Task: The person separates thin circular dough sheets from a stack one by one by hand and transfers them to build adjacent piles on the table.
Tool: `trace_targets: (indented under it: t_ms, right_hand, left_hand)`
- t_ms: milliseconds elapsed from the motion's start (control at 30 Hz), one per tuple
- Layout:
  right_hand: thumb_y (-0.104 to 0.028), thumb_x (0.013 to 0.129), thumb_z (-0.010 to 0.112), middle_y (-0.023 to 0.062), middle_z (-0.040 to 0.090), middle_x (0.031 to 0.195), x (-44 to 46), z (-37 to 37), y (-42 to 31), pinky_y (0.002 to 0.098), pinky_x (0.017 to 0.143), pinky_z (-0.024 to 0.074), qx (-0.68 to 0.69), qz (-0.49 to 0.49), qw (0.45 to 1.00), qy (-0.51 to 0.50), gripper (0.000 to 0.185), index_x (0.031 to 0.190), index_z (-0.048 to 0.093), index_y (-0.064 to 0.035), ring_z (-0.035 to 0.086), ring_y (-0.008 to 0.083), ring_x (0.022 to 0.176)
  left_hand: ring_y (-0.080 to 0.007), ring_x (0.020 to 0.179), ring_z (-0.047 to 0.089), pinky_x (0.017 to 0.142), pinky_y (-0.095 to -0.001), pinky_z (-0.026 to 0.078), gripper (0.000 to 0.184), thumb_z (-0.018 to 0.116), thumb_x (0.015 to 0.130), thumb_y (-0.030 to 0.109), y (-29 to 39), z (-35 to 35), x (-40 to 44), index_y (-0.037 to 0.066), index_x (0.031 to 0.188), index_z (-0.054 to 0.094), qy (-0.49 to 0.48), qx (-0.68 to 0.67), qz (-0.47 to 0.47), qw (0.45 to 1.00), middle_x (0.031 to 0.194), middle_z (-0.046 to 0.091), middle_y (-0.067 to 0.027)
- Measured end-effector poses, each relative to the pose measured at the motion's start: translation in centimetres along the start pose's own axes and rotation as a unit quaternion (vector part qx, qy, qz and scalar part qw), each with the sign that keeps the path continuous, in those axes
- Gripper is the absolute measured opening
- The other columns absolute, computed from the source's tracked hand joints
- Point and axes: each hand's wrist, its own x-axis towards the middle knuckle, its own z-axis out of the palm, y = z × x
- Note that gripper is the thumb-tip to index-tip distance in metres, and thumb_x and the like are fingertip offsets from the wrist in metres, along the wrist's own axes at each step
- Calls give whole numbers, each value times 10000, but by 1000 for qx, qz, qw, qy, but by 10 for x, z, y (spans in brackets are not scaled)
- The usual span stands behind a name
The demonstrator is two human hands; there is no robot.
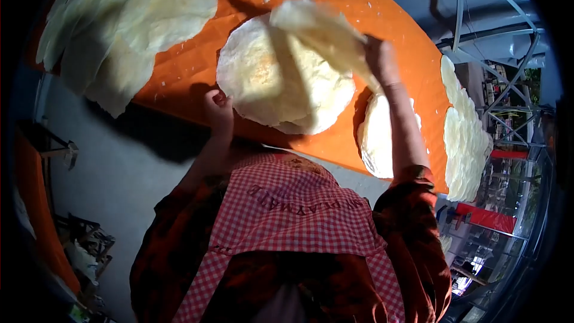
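A round stack of thin pale flatbread sheets (257, 78) lies on the orange tabletop (191, 72). Above its right part, my right hand (381, 60) is closed on the edge of a raised thin sheet (326, 33), blurred by motion. My left hand (220, 107) is at the stack's lower left edge, fingers curled; whether anything is between them is too small to tell. A smaller pile of sheets (378, 137) sits below my right hand, partly behind the forearm.
Many overlapping sheets (134, 18) cover the table's upper left. Another overlapping row (463, 137) lies along the right end. Metal frame bars (508, 84) stand beyond at the right. A second orange surface (45, 221) shows at the far left.
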Motion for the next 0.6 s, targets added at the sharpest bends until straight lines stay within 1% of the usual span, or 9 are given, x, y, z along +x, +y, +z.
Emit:
trace_targets:
  t_ms: [33, 133, 200, 233, 267, 300, 333, 367, 600]
  right_hand:
    - [-91, 790, 523, 193, 638, 785, 4, -22, -30, 410, 590, 497, 21, -13, 999, 21, 200, 912, 680, -76, 624, 363, 694]
    - [-46, 759, 517, 183, 640, 768, -16, -1, -66, 422, 592, 496, -80, -90, 992, 39, 222, 907, 680, -72, 626, 346, 679]
    - [-10, 724, 516, 168, 638, 743, -40, 68, -75, 430, 589, 496, -38, -164, 972, 166, 252, 908, 677, -73, 629, 335, 672]
    - [-10, 713, 531, 159, 641, 741, -60, 113, -70, 437, 601, 498, -76, -142, 984, 81, 243, 902, 669, -73, 628, 332, 687]
    - [-34, 718, 541, 145, 636, 718, -82, 143, -74, 444, 599, 498, -11, -111, 994, -13, 248, 932, 653, -88, 621, 333, 682]
    - [-60, 724, 547, 138, 629, 700, -100, 176, -70, 431, 593, 504, 12, -133, 990, -40, 270, 980, 626, -89, 618, 319, 671]
    - [-74, 740, 538, 134, 636, 732, -111, 188, -76, 419, 569, 500, -63, -118, 982, -132, 207, 919, 641, -89, 626, 301, 657]
    - [-105, 754, 544, 123, 635, 714, -119, 200, -77, 406, 541, 499, -47, -149, 986, -62, 193, 927, 627, -91, 626, 289, 619]
    - [-207, 795, 587, 127, 638, 810, -108, 169, -120, 373, 537, 499, -46, -150, 982, -105, 207, 931, 591, -52, 633, 282, 748]
  left_hand:
    - [-145, 808, 554, 706, -278, 454, 239, 655, 805, 78, 3, -2, -1, 28, 986, 507, -36, -9, -44, 998, 907, 584, -71]
    - [-133, 737, 541, 665, -287, 449, 163, 656, 797, 97, 14, -5, -6, 17, 877, 539, -125, -23, -157, 979, 816, 585, -63]
    - [-120, 706, 523, 643, -283, 428, 122, 636, 815, 108, 18, -2, -3, 20, 800, 554, -162, -17, -207, 965, 760, 571, -35]
    - [-109, 675, 517, 602, -286, 424, 145, 618, 829, 115, -2, 4, -4, 10, 753, 553, -125, 30, -120, 984, 716, 568, -33]
    - [-105, 680, 516, 596, -281, 421, 140, 617, 829, 114, -2, 4, -4, 10, 759, 555, -126, 14, -130, 983, 718, 569, -33]
    - [-101, 685, 515, 591, -277, 418, 136, 615, 830, 114, 0, 6, -7, 10, 766, 556, -128, 0, -141, 982, 721, 570, -33]
    - [-97, 690, 514, 585, -273, 416, 131, 614, 830, 114, 1, 7, -7, 10, 772, 557, -131, -13, -150, 980, 723, 571, -33]
    - [-97, 702, 524, 603, -266, 432, 100, 599, 837, 104, 2, 5, -7, 12, 814, 570, -143, 32, -123, 982, 752, 583, -29]
    - [-128, 757, 579, 661, -288, 492, 138, 522, 879, 86, 7, 11, -9, 32, 1000, 563, -172, -160, -180, 955, 868, 607, -37]
